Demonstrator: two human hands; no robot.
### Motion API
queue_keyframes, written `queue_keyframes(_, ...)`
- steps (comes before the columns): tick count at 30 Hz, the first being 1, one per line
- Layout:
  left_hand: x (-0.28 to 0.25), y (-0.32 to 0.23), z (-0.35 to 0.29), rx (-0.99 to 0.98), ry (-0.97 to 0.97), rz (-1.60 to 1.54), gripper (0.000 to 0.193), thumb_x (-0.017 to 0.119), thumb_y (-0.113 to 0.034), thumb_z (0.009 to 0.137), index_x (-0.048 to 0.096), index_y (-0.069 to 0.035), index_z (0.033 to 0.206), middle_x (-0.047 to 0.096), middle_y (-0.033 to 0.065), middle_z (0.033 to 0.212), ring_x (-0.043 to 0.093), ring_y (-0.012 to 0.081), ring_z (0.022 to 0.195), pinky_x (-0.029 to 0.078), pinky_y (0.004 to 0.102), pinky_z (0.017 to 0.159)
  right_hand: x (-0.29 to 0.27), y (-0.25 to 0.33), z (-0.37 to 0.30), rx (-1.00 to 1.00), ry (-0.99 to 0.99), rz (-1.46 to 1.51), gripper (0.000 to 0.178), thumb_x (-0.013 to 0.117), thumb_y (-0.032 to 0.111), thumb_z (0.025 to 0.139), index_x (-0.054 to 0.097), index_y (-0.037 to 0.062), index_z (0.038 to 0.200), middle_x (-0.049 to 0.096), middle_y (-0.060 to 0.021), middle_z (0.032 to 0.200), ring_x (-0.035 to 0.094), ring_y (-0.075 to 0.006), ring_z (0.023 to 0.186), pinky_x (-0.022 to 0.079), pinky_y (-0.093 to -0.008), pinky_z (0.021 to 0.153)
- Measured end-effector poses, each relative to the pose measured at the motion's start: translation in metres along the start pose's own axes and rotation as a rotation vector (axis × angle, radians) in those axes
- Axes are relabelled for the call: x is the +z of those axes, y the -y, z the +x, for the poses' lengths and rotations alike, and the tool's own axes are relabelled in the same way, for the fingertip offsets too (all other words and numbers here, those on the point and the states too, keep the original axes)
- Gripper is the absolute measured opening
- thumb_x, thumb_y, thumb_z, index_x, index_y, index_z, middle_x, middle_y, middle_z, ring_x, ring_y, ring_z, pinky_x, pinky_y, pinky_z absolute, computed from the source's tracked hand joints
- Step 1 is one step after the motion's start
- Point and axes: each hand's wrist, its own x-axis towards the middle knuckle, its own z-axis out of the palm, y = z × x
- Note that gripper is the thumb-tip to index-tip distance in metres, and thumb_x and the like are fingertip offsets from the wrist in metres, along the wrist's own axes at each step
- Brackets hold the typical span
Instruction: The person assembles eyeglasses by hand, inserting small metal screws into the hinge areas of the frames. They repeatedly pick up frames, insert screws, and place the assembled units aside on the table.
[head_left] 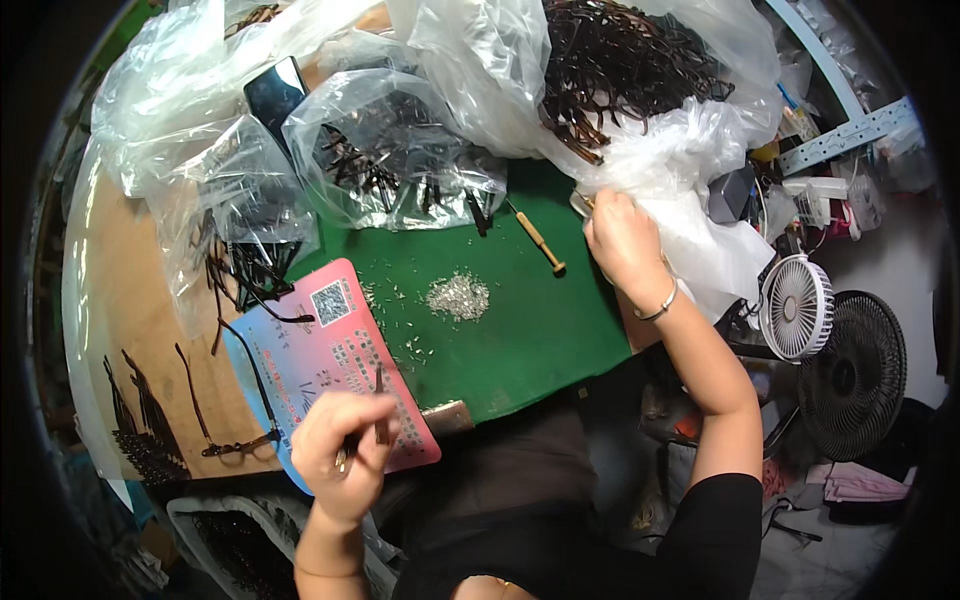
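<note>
My left hand (345, 450) is closed over the lower part of a printed pink and blue sheet (285, 345). A slim, dark, pointed piece (380, 405) sticks up from its fingers; its kind is unclear. My right hand (622, 240) is at the right of the green mat (500, 355), beside the white plastic bag. Its fingers are bent at a small, pale, shiny thing (582, 204), too hidden to name. Between the hands lies a heap of tiny silvery parts (459, 297), with loose ones scattered leftward. A brass-coloured screwdriver (538, 240) rests near my right hand.
Clear bags (410, 150) of dark eyeglass temples line the back, beside a phone (275, 92). A large pile of dark brown temples (635, 65) lies at the far right. Spectacle frames (235, 448) lie at the left. Two fans, one white (797, 307), stand at the right.
</note>
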Motion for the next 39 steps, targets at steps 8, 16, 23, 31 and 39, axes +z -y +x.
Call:
queue_keyframes(8, 0.007, 0.006, -0.018, -0.438, 0.039, -0.447, 0.016, 0.059, -0.005, 0.088, 0.058, 0.002, 0.103, 0.058, 0.0022, 0.07, 0.054, 0.0063, 0.062, 0.045, 0.0192, 0.057, -0.029, -0.011, -0.01, -0.011, 0.037, 0.292, 0.017, 0.055, 0.009, 0.076, 0.061, -0.0013, 0.088, 0.063, -0.0198, 0.081, 0.063, -0.033, 0.073, 0.05, -0.0395, 0.067)
queue_keyframes(16, 0.033, -0.003, -0.029, -0.678, 0.351, -0.533, 0.026, 0.05, -0.004, 0.093, 0.053, 0.0, 0.119, 0.063, 0.0043, 0.079, 0.055, 0.0058, 0.06, 0.045, 0.0194, 0.055, -0.088, 0.081, -0.068, -0.312, 0.694, 1.199, 0.017, 0.07, 0.015, 0.08, 0.063, -0.0014, 0.082, 0.065, -0.0095, 0.077, 0.063, -0.0158, 0.07, 0.05, -0.0281, 0.063)
queue_keyframes(23, 0.028, 0.007, -0.054, -0.736, 0.311, -0.557, 0.025, 0.05, -0.008, 0.094, 0.051, 0.0, 0.117, 0.067, 0.008, 0.093, 0.053, 0.0034, 0.058, 0.042, 0.0191, 0.049, -0.067, 0.104, -0.073, -0.363, 0.606, 1.15, 0.02, 0.069, 0.017, 0.081, 0.061, -0.0013, 0.076, 0.061, -0.0123, 0.072, 0.062, -0.0219, 0.063, 0.048, -0.0307, 0.055)
queue_keyframes(31, 0.04, 0.004, -0.047, -0.63, 0.309, -0.454, 0.021, 0.051, -0.004, 0.092, 0.055, 0.001, 0.112, 0.066, 0.0092, 0.092, 0.064, 0.0116, 0.074, 0.05, 0.024, 0.063, -0.057, 0.102, -0.079, -0.374, 0.636, 1.079, 0.025, 0.066, 0.023, 0.082, 0.06, -0.0005, 0.074, 0.06, -0.014, 0.07, 0.06, -0.0276, 0.065, 0.047, -0.0353, 0.057)
queue_keyframes(39, 0.04, 0.007, -0.051, -0.69, 0.38, -0.408, 0.016, 0.053, -0.002, 0.09, 0.057, 0.001, 0.106, 0.068, 0.0097, 0.09, 0.066, 0.0153, 0.082, 0.051, 0.0251, 0.069, -0.053, 0.1, -0.089, -0.427, 0.556, 1.18, 0.024, 0.068, 0.023, 0.082, 0.064, -0.0008, 0.079, 0.063, -0.0109, 0.069, 0.061, -0.0206, 0.058, 0.048, -0.0299, 0.053)
